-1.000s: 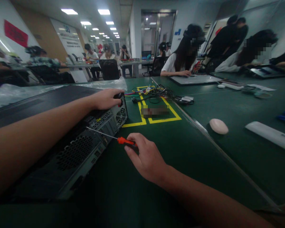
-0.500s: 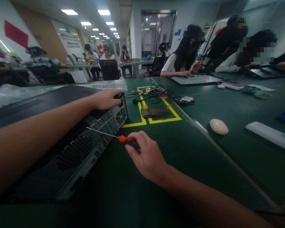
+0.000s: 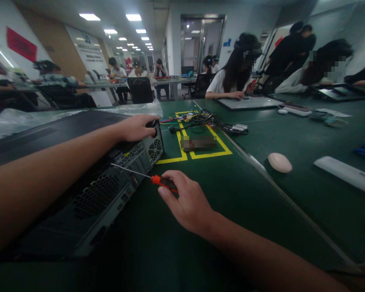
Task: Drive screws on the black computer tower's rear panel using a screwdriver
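Note:
A dark desktop computer case (image 3: 109, 190) lies on its side on the green table, its rear panel with a small fan grille (image 3: 155, 148) facing right. My left hand (image 3: 136, 126) rests on the case's top far corner, fingers curled over the edge. My right hand (image 3: 187, 202) is closed round the red and black handle of a screwdriver (image 3: 158, 181). The thin metal shaft points left and its tip touches the rear panel near the top.
A yellow taped rectangle (image 3: 213, 153) marks the table beyond the case, with a tangle of cables (image 3: 200, 118) at its far end. A pale mouse (image 3: 280, 162) and a white keyboard (image 3: 346, 175) lie to the right. Several people sit at tables behind.
My right hand's fingers have shifted round the screwdriver handle, as in turning it. The shaft tip and my left hand have stayed in place.

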